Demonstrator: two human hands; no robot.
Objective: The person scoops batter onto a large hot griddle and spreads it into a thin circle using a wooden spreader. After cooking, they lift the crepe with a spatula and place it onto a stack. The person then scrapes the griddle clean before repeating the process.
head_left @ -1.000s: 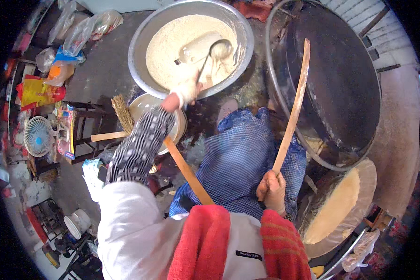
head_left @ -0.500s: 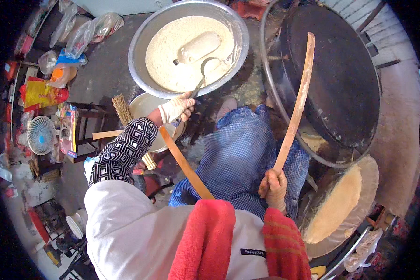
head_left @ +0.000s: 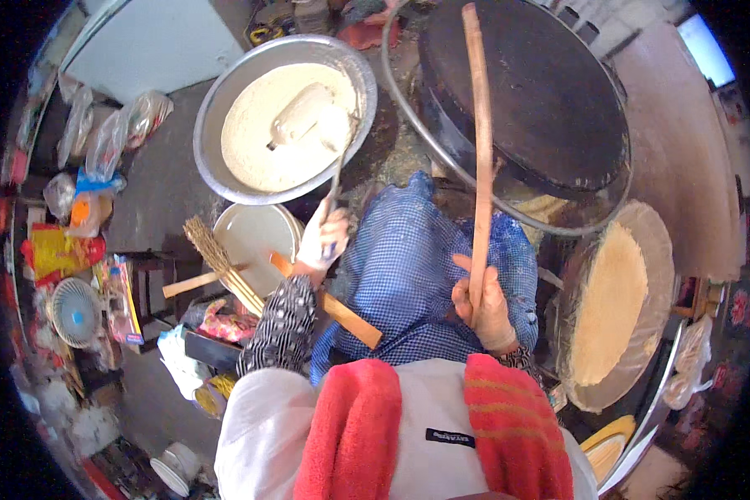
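Note:
My left hand (head_left: 325, 233), in a pale glove, grips a long-handled ladle (head_left: 336, 179) whose head is in the pale batter (head_left: 258, 146) at the near right of a wide metal bowl (head_left: 212, 171). A bottle-like container (head_left: 296, 117) lies in the batter. In my right hand (head_left: 483, 304) is a long, slightly curved wooden strip (head_left: 480, 108), held upright in view across the rim of the dark round griddle (head_left: 550, 100), index finger partly extended. Below my left hand, a pale bucket (head_left: 237, 225) carries a straw brush (head_left: 208, 250) and wooden sticks; another wooden strip (head_left: 350, 321) slants by my lap.
A round tray (head_left: 654, 317) with a tan disc (head_left: 608, 304) sits at the right. At the left are plastic bags (head_left: 108, 142), a small fan (head_left: 73, 312) and a low stand with packets (head_left: 121, 296). A white box-like surface (head_left: 150, 46) stands beyond.
My left hand has drawn back toward my body, the ladle handle now steeper. The wooden strip in my right hand is more upright. The whole view has shifted, with bowl and griddle further left.

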